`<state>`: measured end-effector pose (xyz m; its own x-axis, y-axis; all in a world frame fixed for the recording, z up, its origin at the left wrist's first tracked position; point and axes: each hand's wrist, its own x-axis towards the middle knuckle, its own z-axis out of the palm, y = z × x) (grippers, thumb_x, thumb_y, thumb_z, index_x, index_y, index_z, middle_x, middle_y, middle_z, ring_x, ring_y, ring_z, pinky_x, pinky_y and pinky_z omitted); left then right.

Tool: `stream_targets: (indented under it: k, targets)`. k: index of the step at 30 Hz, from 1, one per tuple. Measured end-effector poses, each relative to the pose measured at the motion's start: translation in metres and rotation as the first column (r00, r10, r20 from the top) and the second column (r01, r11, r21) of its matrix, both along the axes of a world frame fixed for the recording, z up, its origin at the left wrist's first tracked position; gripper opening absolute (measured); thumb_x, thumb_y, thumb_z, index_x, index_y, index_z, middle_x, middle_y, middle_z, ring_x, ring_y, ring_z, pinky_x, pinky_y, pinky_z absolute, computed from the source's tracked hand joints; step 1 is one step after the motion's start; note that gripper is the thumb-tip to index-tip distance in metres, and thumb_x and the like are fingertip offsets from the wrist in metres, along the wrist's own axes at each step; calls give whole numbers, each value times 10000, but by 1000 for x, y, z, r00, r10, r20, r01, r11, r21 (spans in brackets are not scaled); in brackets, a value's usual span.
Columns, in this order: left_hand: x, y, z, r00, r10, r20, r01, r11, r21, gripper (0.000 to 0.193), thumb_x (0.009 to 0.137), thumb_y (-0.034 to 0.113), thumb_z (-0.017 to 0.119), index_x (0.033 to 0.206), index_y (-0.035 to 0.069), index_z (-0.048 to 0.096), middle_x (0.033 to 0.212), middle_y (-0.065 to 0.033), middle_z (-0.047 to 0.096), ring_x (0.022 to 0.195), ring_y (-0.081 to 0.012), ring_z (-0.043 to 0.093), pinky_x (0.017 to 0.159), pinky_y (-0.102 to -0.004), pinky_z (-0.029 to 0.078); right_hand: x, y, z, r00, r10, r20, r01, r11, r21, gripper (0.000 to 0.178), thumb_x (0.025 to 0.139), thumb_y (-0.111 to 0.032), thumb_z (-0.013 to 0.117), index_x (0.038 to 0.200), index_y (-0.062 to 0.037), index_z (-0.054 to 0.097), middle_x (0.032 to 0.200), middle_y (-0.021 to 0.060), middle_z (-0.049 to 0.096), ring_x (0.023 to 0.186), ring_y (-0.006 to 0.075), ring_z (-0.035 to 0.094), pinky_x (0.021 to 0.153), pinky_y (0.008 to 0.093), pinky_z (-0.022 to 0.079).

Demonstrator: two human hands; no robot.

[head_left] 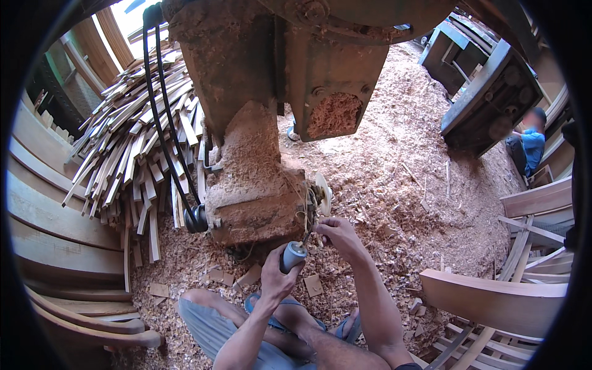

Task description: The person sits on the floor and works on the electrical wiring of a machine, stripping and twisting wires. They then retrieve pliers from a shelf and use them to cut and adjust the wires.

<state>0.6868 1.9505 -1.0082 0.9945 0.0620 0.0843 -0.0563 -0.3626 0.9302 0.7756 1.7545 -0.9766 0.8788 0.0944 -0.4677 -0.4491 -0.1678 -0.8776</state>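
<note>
My left hand (281, 275) is closed around a pale blue-grey cylinder (291, 259), its light-coloured end facing up and toward the machine. Just to the right, the fingers of my right hand (338, 235) are pinched together beside the machine's side; what they hold, if anything, is too small to name. A short dark, thin piece (306, 236) shows between the cylinder's end and my right fingertips. In front of both hands sits a machine housing (256, 213) caked with wood dust. On its right side is a pale round disc (323, 193), with thin strands hanging nearby.
Black belts (161, 111) run down to a pulley (196, 218) at the housing's left. Behind them leans a pile of wood strips (132, 129). Shavings (394, 179) cover the floor. Curved boards (493, 302) lie at right; farther off, a person (529, 145) sits by another machine (490, 98).
</note>
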Motion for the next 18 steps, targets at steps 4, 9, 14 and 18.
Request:
stream_targets:
  k: [4, 9, 14, 18]
  targets:
    - [-1, -2, 0, 1000, 21, 8, -21, 1000, 22, 548, 772, 188, 838, 1255, 58, 614, 1161, -161, 663, 1071, -330, 654, 934, -411, 515, 1, 4, -3, 999, 15, 29, -13, 999, -45, 162, 909, -202, 731, 841, -57, 711, 699, -35, 604, 597, 44, 504, 542, 221, 384]
    - [2, -1, 1, 999, 19, 42, -22, 998, 62, 564, 778, 219, 830, 1270, 50, 610, 1160, -170, 663, 1066, -335, 655, 930, -409, 516, 3, 9, -4, 996, -26, -81, 31, 998, 62, 204, 891, -222, 734, 824, -31, 700, 672, -9, 596, 585, 75, 501, 538, 265, 378]
    - [4, -3, 5, 1000, -2, 21, 1, 999, 45, 578, 803, 267, 811, 1290, 31, 609, 1169, -193, 670, 1073, -345, 665, 928, -412, 522, 0, 6, -1, 997, -51, -60, 67, 949, 309, 125, 903, -142, 742, 896, -39, 671, 735, 31, 645, 661, 94, 560, 607, 252, 430]
    - [6, -4, 8, 1000, 12, 6, -13, 999, 35, 571, 819, 286, 798, 1289, 19, 616, 1169, -203, 674, 1072, -347, 671, 932, -408, 523, 0, 5, -9, 997, -52, -51, 66, 937, 344, 112, 908, -117, 741, 904, -38, 662, 788, 45, 664, 707, 107, 599, 615, 252, 466]
